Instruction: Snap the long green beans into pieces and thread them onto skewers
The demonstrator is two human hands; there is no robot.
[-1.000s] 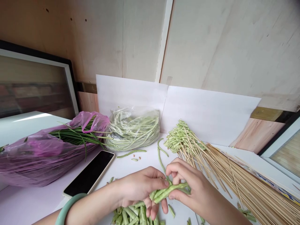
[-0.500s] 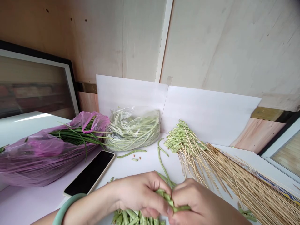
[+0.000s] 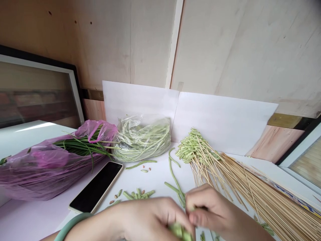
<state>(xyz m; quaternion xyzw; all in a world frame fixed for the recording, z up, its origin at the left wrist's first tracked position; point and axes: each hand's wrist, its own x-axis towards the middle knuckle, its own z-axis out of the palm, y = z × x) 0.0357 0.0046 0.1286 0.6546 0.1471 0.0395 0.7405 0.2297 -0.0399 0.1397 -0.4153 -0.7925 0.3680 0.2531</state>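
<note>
My left hand (image 3: 150, 216), a pale green bangle (image 3: 71, 226) on its wrist, is closed around green long bean pieces (image 3: 181, 231) at the lower edge of the view. These pieces are blurred and partly covered by the fingers. Close beside it on the right, my right hand (image 3: 213, 209) is curled shut, with a bit of green long bean (image 3: 192, 208) showing at its fingertips. Short cut bean pieces (image 3: 137, 194) lie just beyond my left hand. Longer beans (image 3: 175, 177) lie on the white table past the gap between my hands.
A clear bag of long beans (image 3: 142, 140) stands at the back, beside a purple bag of green stalks (image 3: 45, 167). A phone (image 3: 96, 187) lies at left. At right are skewered bean pieces (image 3: 194, 145) and many bamboo skewers (image 3: 271, 190). White boards (image 3: 223, 124) stand behind.
My hands have drawn slightly apart; the left has moved down with its bean pieces. Cut pieces and small seeds beyond the left hand now show. The bean that spanned both hands no longer does.
</note>
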